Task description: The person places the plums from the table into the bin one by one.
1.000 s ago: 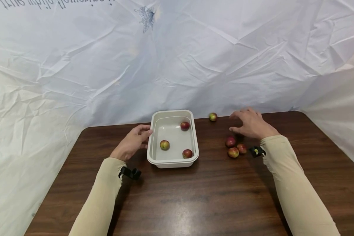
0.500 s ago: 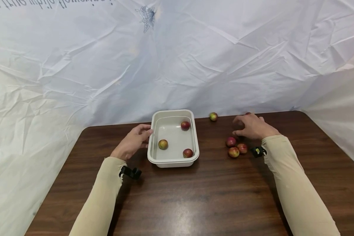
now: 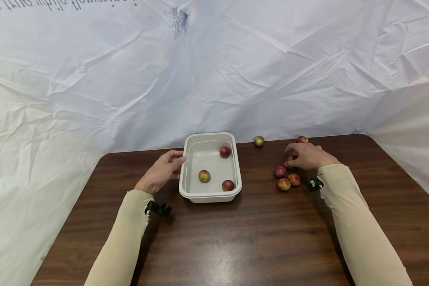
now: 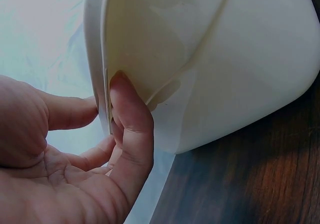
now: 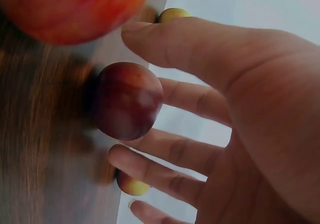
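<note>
My left hand pinches the left rim of a white plastic container; its thumb is outside and its fingers fold over the edge in the left wrist view. The container's edge looks doubled. Inside lie a yellowish-red plum-like fruit and two redder ones. My right hand is around a dark red plum-like fruit on the table. In the right wrist view, the fingers extend behind this fruit and the thumb stays apart from it. Beside that hand sit a cluster of similar fruits.
A greenish-red fruit and another red-yellow fruit lie along the far edge of the dark wooden table. A wrinkled white sheet hangs right behind that edge.
My right hand has drawn back slightly and lowered around the dark red fruit, uncovering the fruit at the far edge. The yellowish fruit inside the container has rolled a little. The left hand stays put.
</note>
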{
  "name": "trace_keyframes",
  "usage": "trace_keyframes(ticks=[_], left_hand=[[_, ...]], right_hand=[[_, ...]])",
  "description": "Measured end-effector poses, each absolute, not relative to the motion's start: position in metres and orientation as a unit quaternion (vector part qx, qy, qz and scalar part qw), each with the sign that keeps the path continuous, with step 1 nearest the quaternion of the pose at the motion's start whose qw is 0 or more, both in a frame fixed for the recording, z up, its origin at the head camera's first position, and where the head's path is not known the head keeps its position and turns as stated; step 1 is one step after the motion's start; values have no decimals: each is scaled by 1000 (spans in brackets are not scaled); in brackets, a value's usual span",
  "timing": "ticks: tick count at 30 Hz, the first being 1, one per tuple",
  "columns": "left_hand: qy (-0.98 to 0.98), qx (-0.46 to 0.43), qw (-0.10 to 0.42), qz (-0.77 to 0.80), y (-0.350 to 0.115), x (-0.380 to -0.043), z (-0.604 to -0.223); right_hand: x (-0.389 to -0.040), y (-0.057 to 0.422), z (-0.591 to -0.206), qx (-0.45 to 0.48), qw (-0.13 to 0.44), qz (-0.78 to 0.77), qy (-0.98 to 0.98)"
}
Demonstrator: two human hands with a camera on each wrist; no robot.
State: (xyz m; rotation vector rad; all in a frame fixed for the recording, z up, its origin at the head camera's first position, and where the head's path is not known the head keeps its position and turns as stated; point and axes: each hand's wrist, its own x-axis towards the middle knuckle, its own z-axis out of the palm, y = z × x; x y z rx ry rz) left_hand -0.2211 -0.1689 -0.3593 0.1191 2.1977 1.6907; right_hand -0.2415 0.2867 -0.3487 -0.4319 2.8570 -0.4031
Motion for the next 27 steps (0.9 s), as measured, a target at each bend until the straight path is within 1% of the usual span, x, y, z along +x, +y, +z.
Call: trace_keyframes(ticks=[13, 17, 27], left_hand=[[780, 33, 183, 598, -167, -221, -358], [781, 30, 181, 597, -168, -221, -358], [776, 35, 181, 603, -169, -222, -360]], right_hand=[[-243, 290, -351, -144, 129, -130, 973], [-244, 289, -351, -148, 124, -127, 973], [-243, 287, -349, -161, 92, -128, 974]])
